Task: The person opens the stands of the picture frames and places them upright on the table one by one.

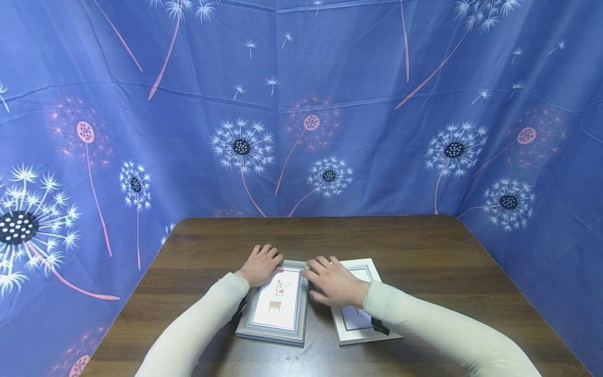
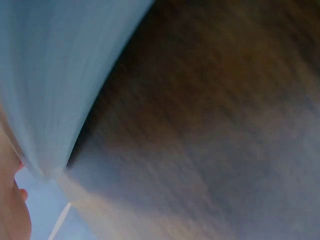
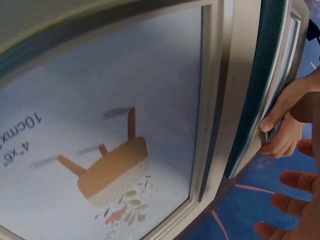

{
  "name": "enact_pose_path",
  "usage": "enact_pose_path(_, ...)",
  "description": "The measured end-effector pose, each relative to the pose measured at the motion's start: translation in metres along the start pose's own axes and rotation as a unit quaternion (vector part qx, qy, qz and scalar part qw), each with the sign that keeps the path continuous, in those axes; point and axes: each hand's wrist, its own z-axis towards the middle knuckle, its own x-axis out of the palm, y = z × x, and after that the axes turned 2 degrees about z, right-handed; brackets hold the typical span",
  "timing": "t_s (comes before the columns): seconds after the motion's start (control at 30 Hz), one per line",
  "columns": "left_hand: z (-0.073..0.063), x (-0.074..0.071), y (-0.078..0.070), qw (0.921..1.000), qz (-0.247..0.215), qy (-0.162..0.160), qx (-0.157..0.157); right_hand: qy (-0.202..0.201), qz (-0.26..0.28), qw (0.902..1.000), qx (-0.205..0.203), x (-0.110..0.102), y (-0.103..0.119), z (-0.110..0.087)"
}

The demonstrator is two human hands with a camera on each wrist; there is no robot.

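Observation:
A grey-blue picture frame (image 1: 282, 309) lies face up on the table, its insert showing a plant in a pot on legs. My left hand (image 1: 261, 267) grips its far left corner, thumb on the front and fingers round the edge, as the right wrist view shows. To the right lies a white picture frame (image 1: 372, 272) with a similar insert. My right hand (image 1: 334, 283) reaches across the white frame, fingers loosely spread toward the grey-blue frame's far right corner. In the right wrist view the right hand's fingers (image 3: 297, 177) hold nothing.
Both frames stand on a brown wooden table (image 1: 405, 241). A blue curtain (image 1: 377, 131) with a dandelion pattern hangs behind the table and along its sides. The right forearm, in a white sleeve (image 1: 424, 319), covers part of the white frame.

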Motion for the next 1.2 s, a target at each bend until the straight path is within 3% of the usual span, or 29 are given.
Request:
enact_pose_path(0.27, 0.001, -0.003, 0.002, 0.9998, 0.01, -0.017, 0.009, -0.036, 0.013, 0.9992, 0.01, -0.009, -0.008, -0.003)
enact_pose_path(0.67, -0.001, -0.022, 0.001, 0.9995, -0.022, -0.02, 0.011, -0.063, 0.026, 0.9968, 0.042, -0.022, -0.021, -0.014)
enact_pose_path(1.2, -0.009, -0.048, 0.007, 0.9993, -0.029, -0.023, 0.004, -0.074, 0.036, 0.9936, 0.076, -0.036, -0.038, -0.03)
